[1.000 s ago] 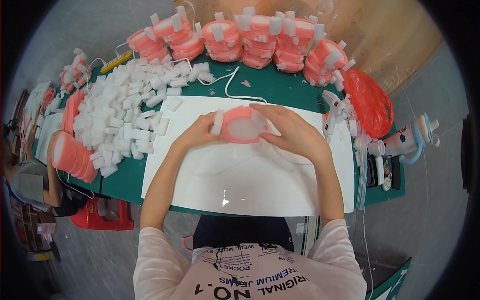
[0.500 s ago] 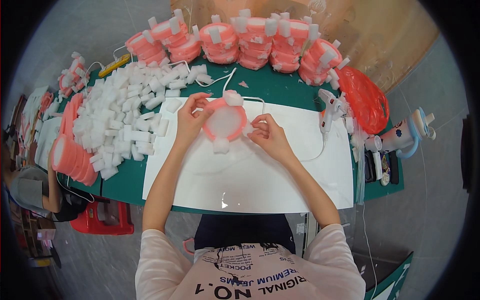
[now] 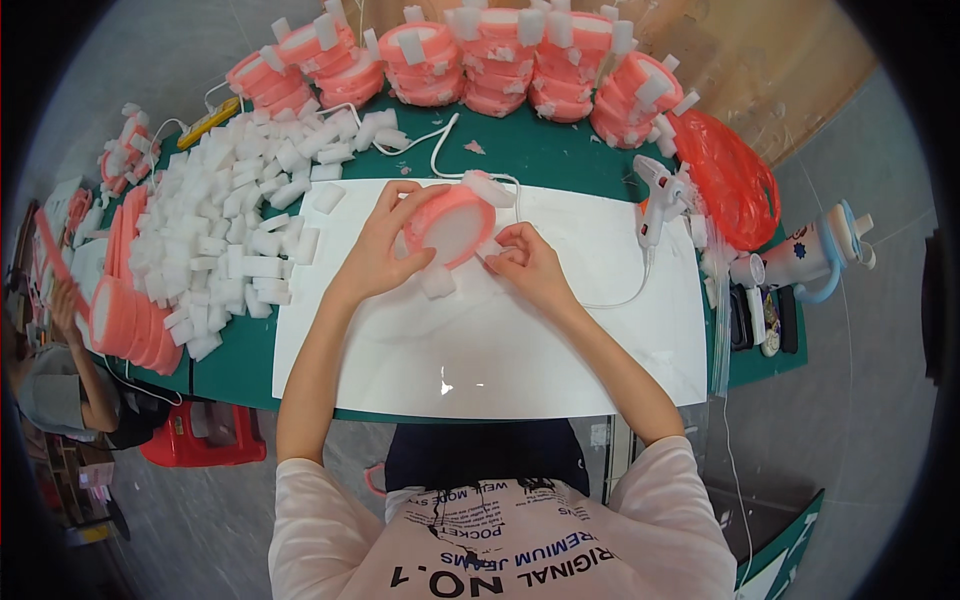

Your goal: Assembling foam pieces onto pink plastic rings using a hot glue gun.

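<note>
Presently gripping round pink-rimmed white foam disc (image 3: 455,230) with spread-fingered left hand (image 3: 383,248), over far white board (image 3: 500,345); pinching white foam block (image 3: 487,249) at right rim with right hand (image 3: 532,270); might tear loose if overpulled.

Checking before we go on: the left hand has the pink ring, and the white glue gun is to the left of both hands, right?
Not quite: the head view shows the white glue gun to the right of both. The left hand does hold the pink ring.
</note>
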`<state>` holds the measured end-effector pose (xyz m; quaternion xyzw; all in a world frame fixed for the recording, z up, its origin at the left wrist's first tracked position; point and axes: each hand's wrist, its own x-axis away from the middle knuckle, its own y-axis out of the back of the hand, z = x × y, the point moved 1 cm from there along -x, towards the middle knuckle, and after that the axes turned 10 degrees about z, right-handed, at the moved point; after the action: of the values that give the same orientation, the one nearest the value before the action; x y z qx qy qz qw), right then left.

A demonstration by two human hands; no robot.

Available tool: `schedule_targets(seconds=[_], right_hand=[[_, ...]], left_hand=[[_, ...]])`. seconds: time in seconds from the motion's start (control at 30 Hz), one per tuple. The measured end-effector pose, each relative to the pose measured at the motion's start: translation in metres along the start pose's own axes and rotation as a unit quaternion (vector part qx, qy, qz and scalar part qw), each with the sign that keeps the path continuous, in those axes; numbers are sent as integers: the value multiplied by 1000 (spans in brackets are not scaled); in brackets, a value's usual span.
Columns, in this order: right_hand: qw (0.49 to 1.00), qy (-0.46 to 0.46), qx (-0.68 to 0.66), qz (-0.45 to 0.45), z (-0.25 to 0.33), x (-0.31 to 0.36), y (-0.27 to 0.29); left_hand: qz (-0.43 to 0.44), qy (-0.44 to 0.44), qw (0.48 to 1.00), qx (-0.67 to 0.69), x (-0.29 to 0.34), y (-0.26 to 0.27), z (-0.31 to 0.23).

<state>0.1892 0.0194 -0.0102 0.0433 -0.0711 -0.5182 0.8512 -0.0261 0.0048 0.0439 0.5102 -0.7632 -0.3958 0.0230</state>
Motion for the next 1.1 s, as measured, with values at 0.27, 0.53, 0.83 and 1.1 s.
schedule_targets(seconds=[0.27, 0.53, 0.83, 1.1], right_hand=[[998, 19, 60, -30, 10, 7, -3], [998, 63, 9, -22, 8, 11, -15], [976, 83, 201, 9, 31, 27, -17], [967, 240, 41, -75, 100, 66, 29]], left_hand=[[-59, 60, 996, 34, -2, -3, -8], [-74, 57, 995, 35, 2, 3, -3], [-82, 17, 996, -5, 1, 1, -4], [-89, -12, 995, -30, 1, -5, 0]])
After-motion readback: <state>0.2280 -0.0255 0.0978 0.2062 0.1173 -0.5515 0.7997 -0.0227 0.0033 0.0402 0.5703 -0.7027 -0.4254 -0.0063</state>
